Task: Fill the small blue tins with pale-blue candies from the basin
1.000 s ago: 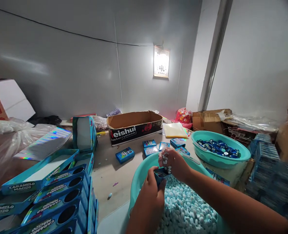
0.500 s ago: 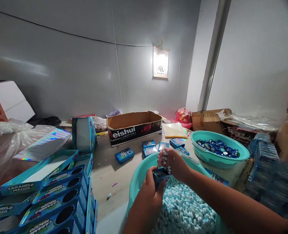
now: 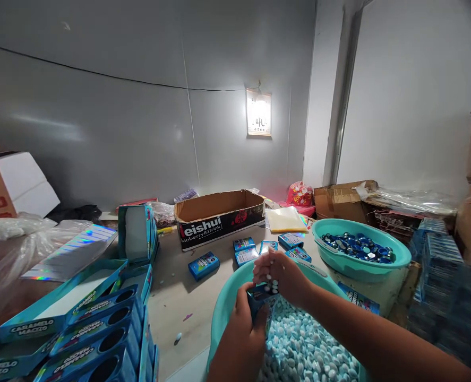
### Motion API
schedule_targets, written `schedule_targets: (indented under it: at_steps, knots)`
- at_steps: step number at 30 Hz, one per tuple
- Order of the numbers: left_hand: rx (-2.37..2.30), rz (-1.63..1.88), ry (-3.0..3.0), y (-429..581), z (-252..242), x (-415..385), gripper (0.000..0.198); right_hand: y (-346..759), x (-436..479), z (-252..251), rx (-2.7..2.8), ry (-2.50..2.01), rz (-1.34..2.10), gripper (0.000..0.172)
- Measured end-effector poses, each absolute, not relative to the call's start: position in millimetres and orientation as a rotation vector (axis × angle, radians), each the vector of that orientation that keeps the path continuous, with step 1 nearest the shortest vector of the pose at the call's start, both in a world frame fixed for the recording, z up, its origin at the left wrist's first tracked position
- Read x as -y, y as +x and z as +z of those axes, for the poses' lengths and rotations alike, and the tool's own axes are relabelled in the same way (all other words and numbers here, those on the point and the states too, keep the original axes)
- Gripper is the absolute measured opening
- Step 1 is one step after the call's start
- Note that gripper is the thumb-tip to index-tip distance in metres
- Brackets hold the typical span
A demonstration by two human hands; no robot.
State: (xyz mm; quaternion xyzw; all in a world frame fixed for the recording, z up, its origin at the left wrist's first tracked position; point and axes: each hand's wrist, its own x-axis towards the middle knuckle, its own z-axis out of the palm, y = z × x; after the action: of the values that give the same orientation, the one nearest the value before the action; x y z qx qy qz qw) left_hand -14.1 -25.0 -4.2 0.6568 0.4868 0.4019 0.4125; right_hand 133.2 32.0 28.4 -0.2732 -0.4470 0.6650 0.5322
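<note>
My left hand is wrapped round a small dark blue candy box, held upright over a turquoise basin. Just above its opening, my right hand is cupped and tilted, with several white candies at the edge of the palm and at the mouth of the box. Beneath both hands the basin is heaped with pale blue and white oval candies. How full the box is, I cannot see. Several closed blue candy boxes lie on the table beyond the basin.
Blue display cartons stand at the left. A black open cardboard box sits at the back. A second turquoise basin at the right holds shiny dark blue caps. Beyond it rise stacks of wrapped boxes.
Fewer candies show in my right palm, and its fingers are more spread over the box. My left hand keeps its hold. The whole view has tipped slightly upward.
</note>
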Motion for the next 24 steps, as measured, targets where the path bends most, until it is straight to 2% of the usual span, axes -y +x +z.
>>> schedule_targets:
  at_steps: [7,24]
  knots:
    - [-1.235,1.066,1.626,-14,-6,22,0.050,136,-39,23,1.098,-0.569,1.620,0.059]
    - [-1.194,1.145,1.550,-13,-1,27,0.045,138,-36,23,1.211,-0.533,1.647,0.057]
